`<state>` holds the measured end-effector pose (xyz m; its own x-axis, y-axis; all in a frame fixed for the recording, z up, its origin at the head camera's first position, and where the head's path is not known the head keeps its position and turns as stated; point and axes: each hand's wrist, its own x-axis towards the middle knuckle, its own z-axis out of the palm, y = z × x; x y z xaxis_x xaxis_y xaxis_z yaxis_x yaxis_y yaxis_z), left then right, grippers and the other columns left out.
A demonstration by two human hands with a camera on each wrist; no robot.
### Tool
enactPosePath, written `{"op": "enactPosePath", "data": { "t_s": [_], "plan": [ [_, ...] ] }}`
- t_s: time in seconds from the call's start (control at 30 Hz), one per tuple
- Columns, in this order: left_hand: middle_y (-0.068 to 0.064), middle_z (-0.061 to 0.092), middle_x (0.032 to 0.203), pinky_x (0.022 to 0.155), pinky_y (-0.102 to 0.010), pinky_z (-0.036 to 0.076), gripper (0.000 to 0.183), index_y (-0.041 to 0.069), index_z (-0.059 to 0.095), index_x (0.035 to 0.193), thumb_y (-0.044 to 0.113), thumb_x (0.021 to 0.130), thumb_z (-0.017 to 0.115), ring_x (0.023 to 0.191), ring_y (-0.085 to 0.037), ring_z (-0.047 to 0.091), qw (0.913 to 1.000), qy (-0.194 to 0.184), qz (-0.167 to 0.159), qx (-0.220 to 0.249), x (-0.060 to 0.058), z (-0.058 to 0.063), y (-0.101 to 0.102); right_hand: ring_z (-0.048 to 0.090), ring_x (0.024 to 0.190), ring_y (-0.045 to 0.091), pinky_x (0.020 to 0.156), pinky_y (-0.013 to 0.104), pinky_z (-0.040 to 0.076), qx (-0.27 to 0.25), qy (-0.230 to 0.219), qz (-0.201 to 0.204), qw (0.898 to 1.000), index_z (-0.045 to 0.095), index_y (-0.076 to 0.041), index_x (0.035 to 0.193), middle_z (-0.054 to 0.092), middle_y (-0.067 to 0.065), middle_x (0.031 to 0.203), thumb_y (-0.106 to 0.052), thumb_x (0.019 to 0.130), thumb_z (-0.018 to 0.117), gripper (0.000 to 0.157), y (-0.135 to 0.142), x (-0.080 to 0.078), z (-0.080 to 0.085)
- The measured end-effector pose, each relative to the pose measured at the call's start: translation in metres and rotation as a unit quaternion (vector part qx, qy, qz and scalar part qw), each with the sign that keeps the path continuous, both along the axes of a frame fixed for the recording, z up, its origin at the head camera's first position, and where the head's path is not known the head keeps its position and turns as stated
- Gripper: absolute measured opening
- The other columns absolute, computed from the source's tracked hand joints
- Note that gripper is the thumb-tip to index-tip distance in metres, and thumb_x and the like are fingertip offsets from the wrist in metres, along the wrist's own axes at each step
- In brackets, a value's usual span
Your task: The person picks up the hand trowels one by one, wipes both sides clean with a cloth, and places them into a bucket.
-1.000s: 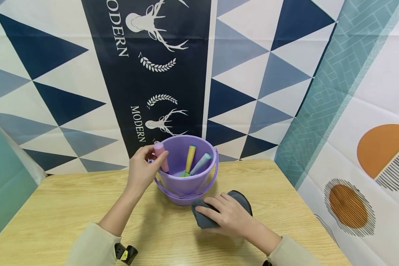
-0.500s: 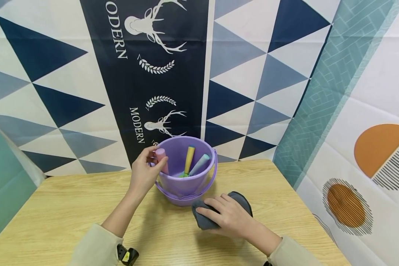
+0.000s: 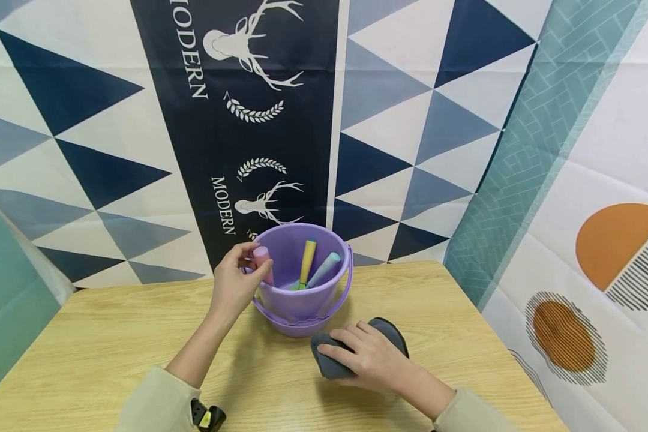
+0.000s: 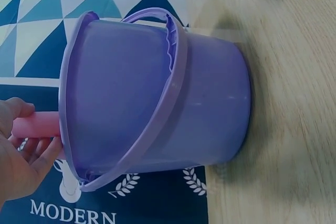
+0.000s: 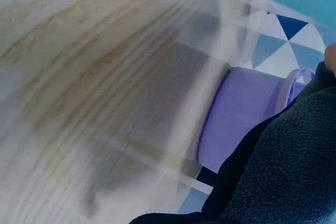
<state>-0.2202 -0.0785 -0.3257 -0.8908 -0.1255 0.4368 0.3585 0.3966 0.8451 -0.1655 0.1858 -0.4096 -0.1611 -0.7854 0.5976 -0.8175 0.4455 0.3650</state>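
A purple bucket (image 3: 297, 306) stands upright on the wooden table, its handle hanging down at the front. My left hand (image 3: 234, 282) is at the bucket's left rim and pinches a pink cylindrical handle (image 3: 262, 264) between thumb and fingers. The lower end of that handle is hidden inside the bucket; in the left wrist view its pink end (image 4: 37, 125) sticks out past the rim. A yellow handle (image 3: 307, 261) with a green end and a light blue handle (image 3: 324, 270) lean inside. My right hand (image 3: 375, 357) grips a folded dark grey cloth (image 3: 332, 354) just above the table, right of the bucket.
The light wooden table (image 3: 140, 336) carries the bucket. Behind it hangs a patterned cloth backdrop (image 3: 259, 138) with triangles and deer heads, close to the back edge. Another patterned sheet (image 3: 599, 270) borders the right side.
My left hand has lowered the pink handle a little further into the bucket. My right hand, still holding the cloth, has come very slightly closer to me. The head view has shifted slightly.
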Motion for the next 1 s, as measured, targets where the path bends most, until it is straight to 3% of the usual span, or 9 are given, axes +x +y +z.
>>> {"op": "enactPosePath", "data": {
  "t_s": [0.47,0.77,1.0],
  "plan": [
    [-0.012,0.065,0.098,0.067,-0.011,0.047,0.035,0.005,0.061,0.109,0.011,0.077,0.074,0.085,-0.02,0.06,1.0,0.003,0.002,0.002,-0.004,-0.003,0.002,0.057,0.087,0.014,0.073,0.029,0.046,0.054,-0.037,-0.035,0.997,0.06,-0.02,0.117,0.061,0.0,0.108,-0.045,0.058,0.084,0.069,0.003,-0.003,-0.013],
    [-0.014,0.065,0.097,0.067,-0.011,0.047,0.033,0.003,0.062,0.108,0.007,0.077,0.072,0.084,-0.021,0.06,0.9999,0.014,0.005,0.0,-0.006,-0.008,0.004,0.057,0.095,0.014,0.077,0.032,0.047,0.096,-0.079,-0.061,0.99,0.056,-0.025,0.122,0.06,-0.001,0.117,-0.049,0.063,0.081,0.068,0.005,-0.003,-0.023],
    [-0.014,0.063,0.098,0.071,-0.017,0.05,0.035,0.001,0.062,0.108,0.008,0.076,0.073,0.086,-0.023,0.06,0.9999,0.002,0.002,-0.017,-0.008,-0.009,0.003,0.056,0.098,0.013,0.079,0.032,0.047,0.111,-0.105,-0.068,0.986,0.056,-0.025,0.122,0.059,-0.003,0.117,-0.047,0.065,0.08,0.066,0.005,-0.003,-0.027]
  ]
}}
